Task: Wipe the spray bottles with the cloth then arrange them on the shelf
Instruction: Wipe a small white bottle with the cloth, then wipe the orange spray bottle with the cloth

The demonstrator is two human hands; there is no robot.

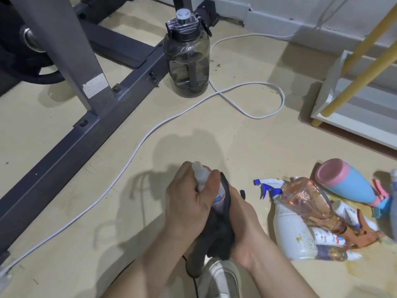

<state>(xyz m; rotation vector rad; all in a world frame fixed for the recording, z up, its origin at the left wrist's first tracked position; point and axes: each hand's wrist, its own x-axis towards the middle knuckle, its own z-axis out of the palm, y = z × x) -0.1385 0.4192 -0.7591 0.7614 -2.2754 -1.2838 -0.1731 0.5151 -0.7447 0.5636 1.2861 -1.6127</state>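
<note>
My left hand (189, 201) grips a small white spray bottle (203, 179) by its upper part, with the clear cap pointing up and away. My right hand (242, 229) holds a dark grey cloth (217, 235) wrapped around the bottle's lower body. To the right, on the floor, lies a heap of bottles: a white spray bottle with a blue trigger (287, 229), a clear pinkish bottle (309, 203) and a blue bottle with a pink end (348, 181). The white shelf (352, 123) with yellow legs stands at the far right.
A large smoky water jug (187, 59) stands on the floor ahead. A white cable (137, 149) loops across the floor. A dark exercise-machine frame (71, 134) fills the left. My shoe (221, 278) shows at the bottom edge.
</note>
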